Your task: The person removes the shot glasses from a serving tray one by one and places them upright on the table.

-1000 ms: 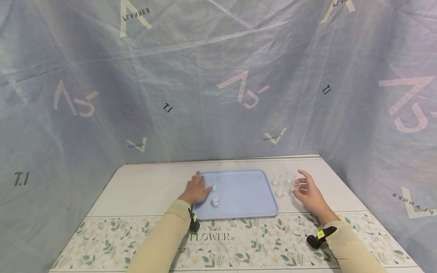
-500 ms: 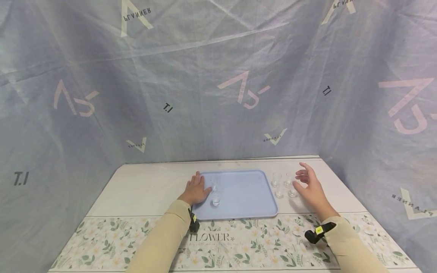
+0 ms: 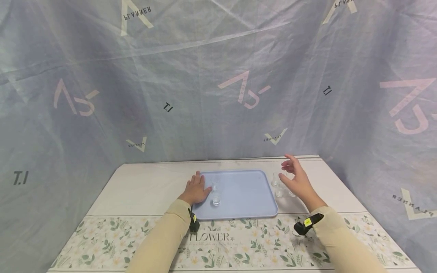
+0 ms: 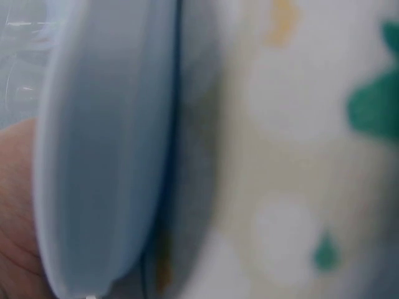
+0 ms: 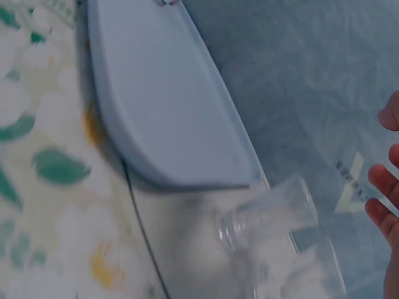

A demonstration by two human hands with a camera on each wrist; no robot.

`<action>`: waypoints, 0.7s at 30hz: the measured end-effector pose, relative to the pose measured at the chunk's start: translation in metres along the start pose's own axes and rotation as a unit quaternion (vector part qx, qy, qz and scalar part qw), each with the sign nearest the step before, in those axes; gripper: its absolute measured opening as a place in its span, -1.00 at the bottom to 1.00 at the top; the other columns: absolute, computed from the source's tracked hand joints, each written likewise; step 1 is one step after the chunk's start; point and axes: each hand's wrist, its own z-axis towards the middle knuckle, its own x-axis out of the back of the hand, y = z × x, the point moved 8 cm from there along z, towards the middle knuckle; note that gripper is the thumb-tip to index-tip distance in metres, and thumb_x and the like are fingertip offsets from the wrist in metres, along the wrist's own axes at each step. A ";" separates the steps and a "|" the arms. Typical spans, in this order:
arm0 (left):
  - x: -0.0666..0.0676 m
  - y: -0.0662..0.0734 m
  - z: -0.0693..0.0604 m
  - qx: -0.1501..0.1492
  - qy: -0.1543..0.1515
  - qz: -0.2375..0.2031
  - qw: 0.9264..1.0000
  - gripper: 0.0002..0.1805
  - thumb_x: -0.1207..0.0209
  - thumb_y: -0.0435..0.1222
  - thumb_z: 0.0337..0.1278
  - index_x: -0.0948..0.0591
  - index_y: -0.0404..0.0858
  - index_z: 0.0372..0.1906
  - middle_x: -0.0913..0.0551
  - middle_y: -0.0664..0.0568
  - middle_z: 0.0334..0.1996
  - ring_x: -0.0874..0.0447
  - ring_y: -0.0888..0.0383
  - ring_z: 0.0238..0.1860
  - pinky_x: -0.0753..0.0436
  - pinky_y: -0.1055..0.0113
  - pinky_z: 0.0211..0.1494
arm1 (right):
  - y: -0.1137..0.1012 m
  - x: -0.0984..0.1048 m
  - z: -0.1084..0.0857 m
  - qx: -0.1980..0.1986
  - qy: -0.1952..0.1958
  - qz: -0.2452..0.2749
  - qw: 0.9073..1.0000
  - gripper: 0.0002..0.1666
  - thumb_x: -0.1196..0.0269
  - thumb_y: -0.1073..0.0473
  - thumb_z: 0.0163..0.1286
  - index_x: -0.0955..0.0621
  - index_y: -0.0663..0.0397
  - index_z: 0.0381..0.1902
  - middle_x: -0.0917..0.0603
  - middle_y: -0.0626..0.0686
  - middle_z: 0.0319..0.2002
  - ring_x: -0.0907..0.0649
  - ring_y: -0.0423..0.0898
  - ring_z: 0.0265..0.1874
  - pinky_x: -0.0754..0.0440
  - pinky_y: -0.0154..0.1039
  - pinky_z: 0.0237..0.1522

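Note:
A light-blue tray (image 3: 244,195) lies on the table. My left hand (image 3: 196,190) rests at its left edge with fingers extended, the thumb beside small clear glasses. One such glass (image 3: 216,200) stands toward the tray's front, others just behind it. Right of the tray stands a group of clear glasses (image 3: 279,192), partly covered by my right hand in the head view. That hand (image 3: 296,182) hovers over them, fingers and thumb spread apart, holding nothing. The right wrist view shows a clear glass (image 5: 268,215) near the tray corner, apart from the fingers (image 5: 383,182).
A floral band (image 3: 143,242) with lettering runs along the front of the white table covering (image 3: 146,189). Grey-blue cloth (image 3: 191,125) hangs behind the table and on both sides.
My right hand has let go of a glass in the right-hand group, lifted, and moved left over the group. The left hand and tray have stayed in place.

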 end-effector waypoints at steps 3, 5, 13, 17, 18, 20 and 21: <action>-0.001 -0.001 0.001 0.001 0.000 0.003 1.000 -0.20 0.12 0.03 0.57 -0.07 -0.51 0.55 0.17 -0.37 0.60 0.18 -0.30 0.59 0.06 -0.15 0.59 | -0.010 -0.009 0.006 0.008 -0.002 0.011 1.000 -0.12 -0.33 0.51 0.21 -0.27 0.22 0.46 -0.56 0.30 0.00 -0.61 0.23 0.01 -0.53 0.06 0.19; -0.002 -0.001 0.002 0.001 -0.001 0.005 1.000 -0.19 0.13 0.03 0.57 -0.06 -0.51 0.55 0.17 -0.37 0.60 0.18 -0.30 0.59 0.06 -0.14 0.59 | -0.014 -0.016 0.009 0.011 -0.006 0.019 1.000 -0.13 -0.32 0.53 0.21 -0.27 0.23 0.45 -0.56 0.31 0.00 -0.61 0.25 0.02 -0.52 0.11 0.19; -0.003 -0.003 0.003 -0.001 0.004 -0.002 1.000 -0.19 0.12 0.01 0.55 -0.05 -0.52 0.55 0.18 -0.39 0.59 0.19 -0.30 0.59 0.09 -0.14 0.59 | -0.025 -0.056 0.020 0.022 -0.038 0.054 0.998 -0.14 -0.35 0.49 0.23 -0.30 0.16 0.45 -0.58 0.31 0.03 -0.60 0.25 0.06 -0.51 0.19 0.21; -0.001 -0.007 0.005 -0.004 0.028 -0.019 0.999 -0.13 0.02 0.04 0.50 -0.06 -0.54 0.54 0.09 -0.40 0.58 0.12 -0.30 0.58 0.03 -0.17 0.58 | -0.033 -0.078 0.024 0.032 -0.054 0.079 0.995 -0.13 -0.36 0.50 0.20 -0.31 0.15 0.44 -0.59 0.29 0.01 -0.62 0.24 0.03 -0.53 0.19 0.20; 0.000 -0.008 0.004 -0.004 0.036 -0.022 0.999 -0.11 -0.01 0.05 0.48 -0.06 -0.53 0.54 0.06 -0.39 0.58 0.10 -0.29 0.58 0.02 -0.17 0.57 | -0.035 -0.082 0.025 0.036 -0.056 0.085 0.994 -0.13 -0.37 0.51 0.19 -0.32 0.16 0.43 -0.59 0.29 0.01 -0.63 0.24 0.02 -0.54 0.20 0.19; 0.003 -0.009 0.005 -0.003 0.046 -0.024 0.999 -0.08 -0.05 0.07 0.45 -0.06 -0.52 0.54 0.02 -0.37 0.57 0.07 -0.28 0.58 0.02 -0.19 0.57 | -0.040 -0.092 0.026 0.039 -0.061 0.091 0.993 -0.12 -0.37 0.52 0.18 -0.32 0.17 0.43 -0.59 0.27 0.00 -0.63 0.23 0.01 -0.55 0.19 0.19; 0.005 -0.010 0.003 0.002 0.045 -0.021 0.999 -0.07 -0.05 0.08 0.45 -0.05 -0.51 0.55 0.02 -0.36 0.58 0.07 -0.27 0.58 0.03 -0.18 0.57 | -0.043 -0.097 0.027 0.041 -0.064 0.089 0.993 -0.12 -0.38 0.52 0.18 -0.32 0.17 0.43 -0.59 0.27 0.00 -0.64 0.23 0.01 -0.55 0.19 0.19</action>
